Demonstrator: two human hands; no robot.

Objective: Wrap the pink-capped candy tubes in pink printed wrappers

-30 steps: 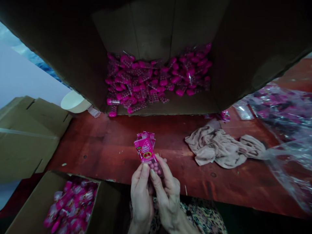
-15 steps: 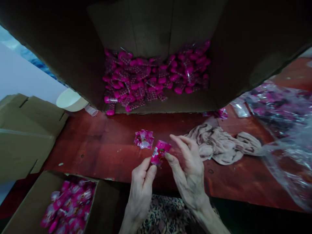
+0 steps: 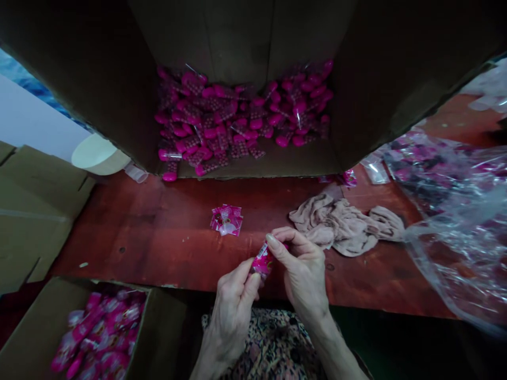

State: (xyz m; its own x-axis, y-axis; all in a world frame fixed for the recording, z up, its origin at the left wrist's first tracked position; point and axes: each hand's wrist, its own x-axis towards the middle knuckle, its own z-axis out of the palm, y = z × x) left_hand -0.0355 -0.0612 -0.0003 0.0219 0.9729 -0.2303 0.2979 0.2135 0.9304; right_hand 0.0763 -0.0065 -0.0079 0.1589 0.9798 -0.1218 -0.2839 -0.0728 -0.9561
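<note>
- The packet (image 3: 263, 262) is between the two hands, over the near part of the table (image 3: 170, 237); it looks narrower than half a second ago, its barcode side showing.
- The right hand (image 3: 303, 272) was spread open beside the packet; now its thumb and fingers have closed on the packet's upper end.
- The left hand (image 3: 235, 301) keeps the lower end pinched between thumb and fingers, as before.
- The labels (image 3: 226, 219) lie in the same fanned pile on the table, beyond the left hand.
- The cloth (image 3: 346, 224) is bunched just beyond the right hand, which overlaps its near edge in view; whether they touch, I cannot tell.
- The big box (image 3: 245, 164) stands open towards the person and takes up the far side, with pink-capped tubes (image 3: 222, 124) heaped inside.
- The plastic bag (image 3: 455, 221) covers the table's right end, meeting the cloth.
- The small box (image 3: 144, 327), at lower left, holds pink packs (image 3: 99, 338).
- A white bowl (image 3: 99, 154) and a clear cup (image 3: 135, 172) are left of the big box.
</note>
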